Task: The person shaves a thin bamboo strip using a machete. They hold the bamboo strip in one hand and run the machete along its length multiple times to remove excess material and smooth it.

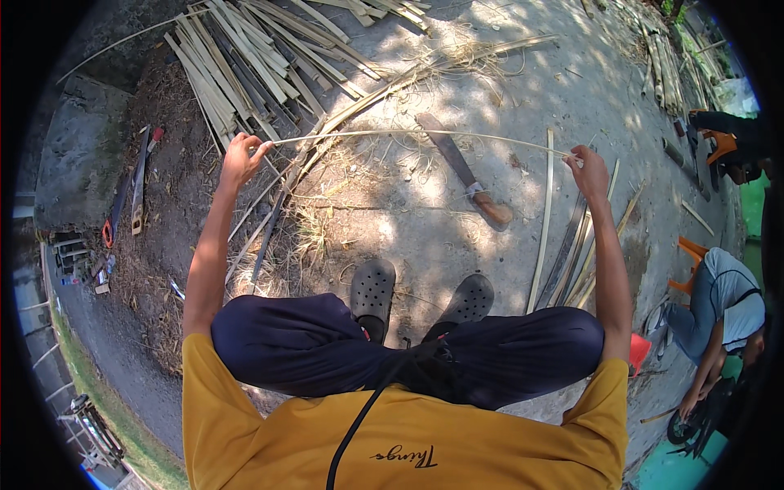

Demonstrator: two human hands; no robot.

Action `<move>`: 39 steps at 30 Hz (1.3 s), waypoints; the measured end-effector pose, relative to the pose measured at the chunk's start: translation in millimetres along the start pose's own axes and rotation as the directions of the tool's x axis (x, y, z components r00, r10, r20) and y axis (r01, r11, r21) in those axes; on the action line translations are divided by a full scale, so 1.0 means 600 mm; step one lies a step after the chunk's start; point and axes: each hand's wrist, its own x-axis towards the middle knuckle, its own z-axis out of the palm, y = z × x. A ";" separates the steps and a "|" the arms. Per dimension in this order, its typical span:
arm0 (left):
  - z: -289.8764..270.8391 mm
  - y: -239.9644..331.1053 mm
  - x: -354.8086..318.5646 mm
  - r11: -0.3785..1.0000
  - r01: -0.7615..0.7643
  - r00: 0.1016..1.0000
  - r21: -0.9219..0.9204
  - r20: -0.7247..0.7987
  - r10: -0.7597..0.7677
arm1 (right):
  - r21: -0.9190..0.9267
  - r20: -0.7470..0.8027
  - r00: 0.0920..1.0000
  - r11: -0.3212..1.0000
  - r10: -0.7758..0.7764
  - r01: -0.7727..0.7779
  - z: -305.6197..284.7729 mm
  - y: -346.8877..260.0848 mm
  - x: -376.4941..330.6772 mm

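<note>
A long, thin bamboo strip (367,133) stretches between my two hands, bowing slightly away from me. My left hand (242,162) pinches its left end, near a pile of split bamboo slats (237,61). At the other end, the fingertips of my right hand (590,174) are closed on the strip, above a few slats lying on the ground. Beneath the strip lies a machete (459,159) with a dark blade and a wooden handle, which neither hand touches.
Longer slats (425,75) and curly shavings (314,233) lie before my feet. Handsaws (140,184) rest on the dirt at left. At right, a person (719,306) bends forward by an orange stool (691,257); another person's dark-clothed limbs show farther up. Bamboo poles (663,69) lie at far right.
</note>
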 end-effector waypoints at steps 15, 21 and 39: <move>-0.005 -0.010 0.008 0.984 -0.119 0.957 -0.130 -0.279 0.079 | 0.053 0.014 0.990 0.988 0.142 -0.142 0.001 0.014 -0.006; -0.010 -0.030 0.003 0.997 0.010 0.952 -0.079 -0.304 -0.034 | 0.540 0.172 0.942 0.772 0.288 -0.335 0.015 0.066 0.003; -0.020 0.049 0.009 0.924 0.355 0.822 -0.145 -0.422 -0.382 | 0.804 0.195 0.858 0.423 0.475 -0.417 0.035 0.030 0.023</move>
